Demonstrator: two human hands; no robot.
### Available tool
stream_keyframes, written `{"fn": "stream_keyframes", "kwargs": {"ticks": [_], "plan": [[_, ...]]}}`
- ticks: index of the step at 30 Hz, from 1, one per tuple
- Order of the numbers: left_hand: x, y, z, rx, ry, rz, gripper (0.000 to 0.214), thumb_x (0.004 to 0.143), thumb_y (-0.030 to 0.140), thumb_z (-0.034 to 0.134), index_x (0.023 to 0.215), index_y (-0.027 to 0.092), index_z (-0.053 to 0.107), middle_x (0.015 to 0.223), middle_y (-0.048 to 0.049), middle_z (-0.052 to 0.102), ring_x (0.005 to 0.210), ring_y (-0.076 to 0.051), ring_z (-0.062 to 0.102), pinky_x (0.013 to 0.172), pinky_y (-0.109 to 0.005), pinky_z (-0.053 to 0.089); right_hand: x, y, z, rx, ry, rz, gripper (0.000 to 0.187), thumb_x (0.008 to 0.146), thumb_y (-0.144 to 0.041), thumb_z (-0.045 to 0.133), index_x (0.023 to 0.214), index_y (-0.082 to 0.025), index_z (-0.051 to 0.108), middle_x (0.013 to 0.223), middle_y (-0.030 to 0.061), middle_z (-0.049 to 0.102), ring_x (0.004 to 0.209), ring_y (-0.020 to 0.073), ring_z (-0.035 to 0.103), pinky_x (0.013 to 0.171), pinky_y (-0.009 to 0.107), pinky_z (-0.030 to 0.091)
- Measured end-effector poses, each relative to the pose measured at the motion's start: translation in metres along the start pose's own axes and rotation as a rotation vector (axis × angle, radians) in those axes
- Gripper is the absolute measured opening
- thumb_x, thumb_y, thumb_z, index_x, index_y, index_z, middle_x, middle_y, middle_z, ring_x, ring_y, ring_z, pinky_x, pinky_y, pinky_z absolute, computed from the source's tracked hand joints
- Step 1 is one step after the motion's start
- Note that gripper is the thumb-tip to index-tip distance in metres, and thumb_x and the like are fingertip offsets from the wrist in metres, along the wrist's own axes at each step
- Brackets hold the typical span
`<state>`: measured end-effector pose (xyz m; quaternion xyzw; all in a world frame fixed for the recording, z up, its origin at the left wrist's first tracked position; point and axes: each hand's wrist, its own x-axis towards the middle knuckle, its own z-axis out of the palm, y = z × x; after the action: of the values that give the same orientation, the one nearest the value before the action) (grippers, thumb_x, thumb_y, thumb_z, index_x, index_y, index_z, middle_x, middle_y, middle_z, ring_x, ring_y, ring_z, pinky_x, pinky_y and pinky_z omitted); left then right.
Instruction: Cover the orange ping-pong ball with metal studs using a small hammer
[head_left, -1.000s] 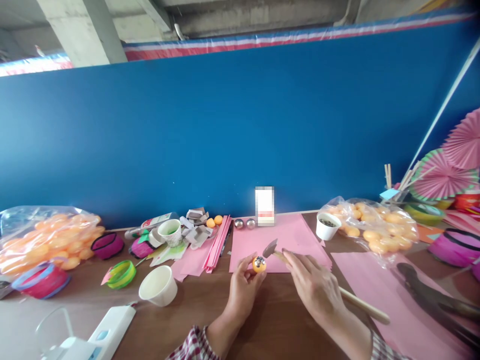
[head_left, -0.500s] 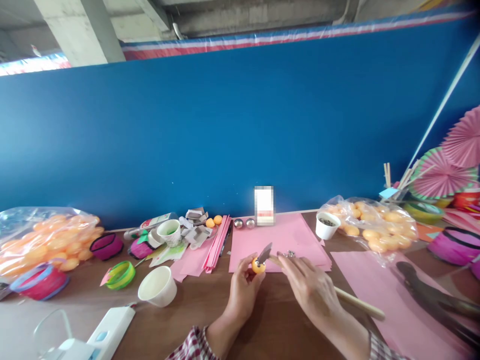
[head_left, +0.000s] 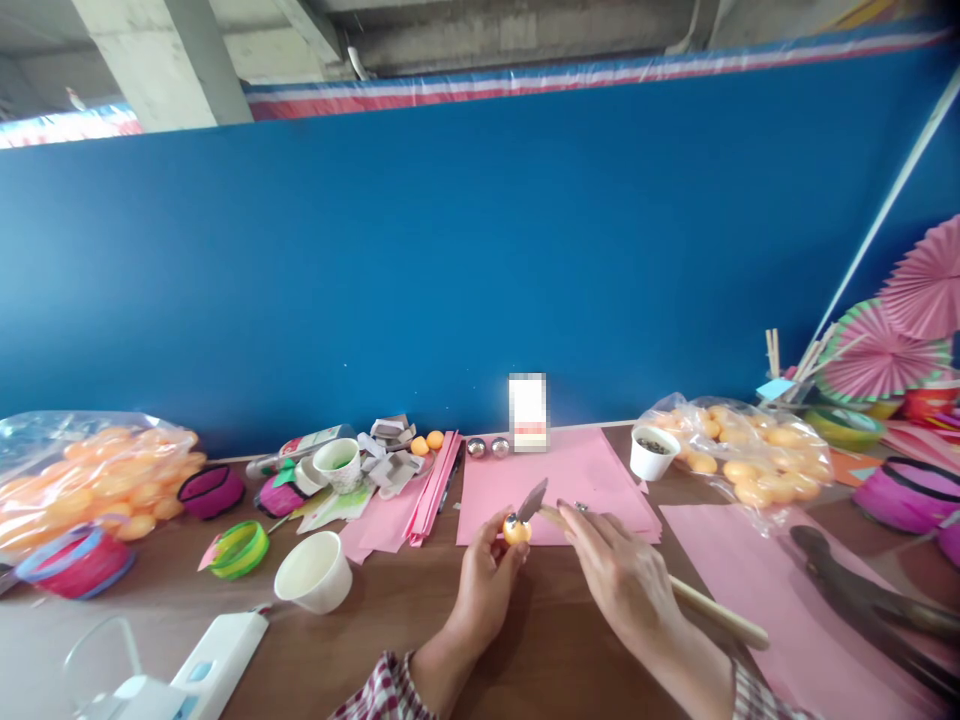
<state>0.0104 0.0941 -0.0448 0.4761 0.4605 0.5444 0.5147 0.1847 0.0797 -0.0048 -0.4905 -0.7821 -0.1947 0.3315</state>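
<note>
My left hand (head_left: 484,585) pinches a small orange ball (head_left: 517,529) with a silvery piece on top, holding it at the near edge of a pink paper sheet (head_left: 559,480). My right hand (head_left: 626,580) grips a small hammer (head_left: 534,500) by its wooden handle (head_left: 716,612). The metal head rests on or just above the ball. A small metal piece (head_left: 580,507) lies on the pink paper by my right fingers.
Two bags of orange balls sit at left (head_left: 82,487) and right (head_left: 750,460). White paper cups (head_left: 315,571) (head_left: 651,452), two silver balls (head_left: 488,447), folded pink strips (head_left: 436,484), paper lanterns (head_left: 75,560) and pink fans (head_left: 892,350) crowd the brown table (head_left: 390,620). A blue wall stands behind.
The hammer head came down from above the ball onto it, then lifted very slightly. My left hand kept the ball in place.
</note>
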Motion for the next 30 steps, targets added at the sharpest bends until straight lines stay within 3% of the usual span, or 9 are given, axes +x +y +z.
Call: {"fn": "stream_keyframes", "kwargs": {"ticks": [15, 21, 26, 30], "plan": [[-0.0023, 0.004, 0.0004, -0.102, -0.054, 0.009, 0.054, 0.079, 0.036, 0.061, 0.127, 0.016, 0.045, 0.09, -0.0062, 0.064, 0.079, -0.015, 0.061, 0.076, -0.029, 0.049, 0.0001, 0.0038, 0.0004, 0.028, -0.018, 0.037, 0.029, 0.092, -0.019, 0.04, 0.117, -0.017, 0.054, 0.089, 0.0066, 0.068, 0.079, 0.0158, 0.062, 0.064, 0.023, 0.046], [-0.0019, 0.0008, 0.0001, -0.086, -0.037, 0.039, 0.051, 0.079, 0.035, 0.061, 0.126, 0.02, 0.048, 0.1, -0.0069, 0.063, 0.085, -0.016, 0.061, 0.081, -0.03, 0.049, 0.005, 0.0056, -0.0072, 0.045, 0.075, 0.074, 0.03, 0.092, -0.019, 0.038, 0.116, -0.014, 0.054, 0.088, 0.0081, 0.068, 0.077, 0.0162, 0.062, 0.062, 0.023, 0.047], [-0.0028, -0.0007, 0.0005, -0.082, -0.065, 0.047, 0.051, 0.078, 0.033, 0.062, 0.126, 0.02, 0.048, 0.1, -0.0069, 0.064, 0.087, -0.016, 0.06, 0.083, -0.031, 0.048, 0.0031, 0.0055, -0.0026, 0.067, 0.0, 0.039, 0.029, 0.092, -0.019, 0.037, 0.114, -0.016, 0.056, 0.086, 0.0072, 0.068, 0.077, 0.0151, 0.063, 0.063, 0.022, 0.048], [-0.0043, 0.001, 0.0013, -0.096, -0.072, 0.049, 0.051, 0.078, 0.035, 0.062, 0.125, 0.02, 0.049, 0.108, -0.0073, 0.062, 0.092, -0.017, 0.06, 0.085, -0.031, 0.047, 0.0029, 0.0064, -0.0002, 0.079, 0.033, 0.071, 0.03, 0.092, -0.019, 0.036, 0.114, -0.015, 0.055, 0.088, 0.0071, 0.068, 0.079, 0.0151, 0.063, 0.064, 0.023, 0.047]]}}
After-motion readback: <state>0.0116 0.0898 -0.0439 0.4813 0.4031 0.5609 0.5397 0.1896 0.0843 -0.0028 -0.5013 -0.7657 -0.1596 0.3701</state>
